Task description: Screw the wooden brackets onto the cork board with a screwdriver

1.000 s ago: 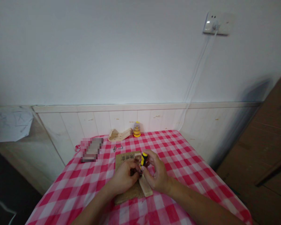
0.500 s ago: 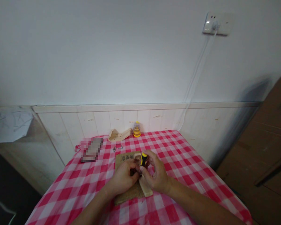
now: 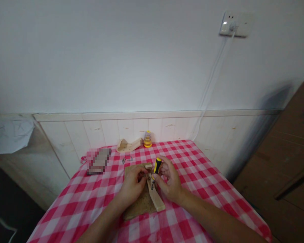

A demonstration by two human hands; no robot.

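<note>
My right hand (image 3: 171, 180) is closed around a small screwdriver (image 3: 157, 165) with a yellow and black handle. Its metal shaft points down over a pale wooden piece (image 3: 156, 198). Beside the upper end of that piece, my left hand (image 3: 133, 184) has its thumb and fingertips pinched together; what they hold, if anything, is too small to make out. Under the wooden piece lies a flat brown board (image 3: 139, 207) with dark writing near its far edge, partly hidden by my left hand.
Farther back stand a curved wooden part (image 3: 129, 145) and a yellow-based container with a clear top (image 3: 147, 140). Small metal pieces (image 3: 127, 159) lie on the checkered tablecloth (image 3: 192, 189). A blurred-out flat object (image 3: 100, 162) rests at the left. Cardboard (image 3: 281, 162) leans at the right.
The screwdriver has tilted and its tip has come away from my left fingertips, toward me over the wooden piece. My left hand has shifted slightly away from me.
</note>
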